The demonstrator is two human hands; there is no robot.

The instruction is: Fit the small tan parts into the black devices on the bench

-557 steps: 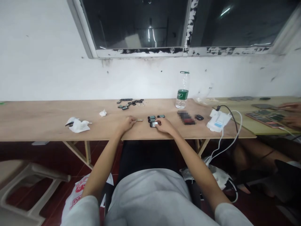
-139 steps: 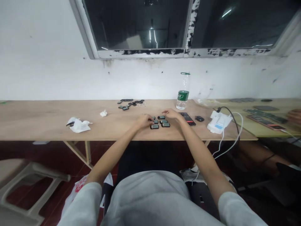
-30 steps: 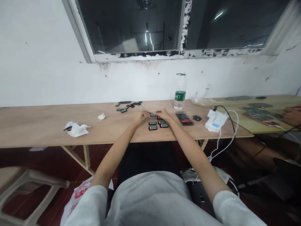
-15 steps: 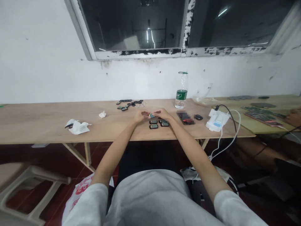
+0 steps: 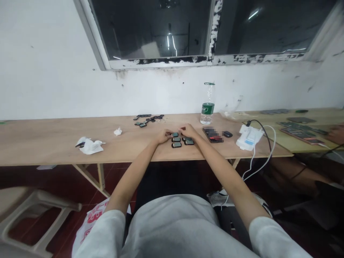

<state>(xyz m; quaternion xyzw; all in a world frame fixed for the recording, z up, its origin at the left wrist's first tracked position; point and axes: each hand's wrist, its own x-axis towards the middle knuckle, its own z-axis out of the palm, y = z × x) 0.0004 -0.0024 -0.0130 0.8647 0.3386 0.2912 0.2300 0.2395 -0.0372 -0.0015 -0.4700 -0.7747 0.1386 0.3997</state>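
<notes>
Small green circuit boards in black oval cases lie in two short columns on the wooden table. My left hand [image 5: 163, 136] has its fingertips closed on the left end of the top left cased circuit board [image 5: 175, 134], which is at table level. Below that one are two more cased boards, a middle one [image 5: 176, 139] and a lower one [image 5: 176, 145]. My right hand [image 5: 189, 131] hovers by the right column, thumb and forefinger apart, with nothing visible between them. It partly covers the upper board [image 5: 186, 138] there; a lower board [image 5: 189, 142] shows in front.
Behind are a pile of black cases and boards [image 5: 149, 119] and scattered small pale bits. A water bottle [image 5: 207, 111], phone [image 5: 212, 134], black earbud-like case [image 5: 227, 134] and white power strip [image 5: 247, 138] stand right. Crumpled tissue [image 5: 90, 146] lies left. Another person's hand [image 5: 336, 134] is far right.
The cased board that both hands held above the table is now down at the top of the left column. My right hand has come off it and moved slightly right.
</notes>
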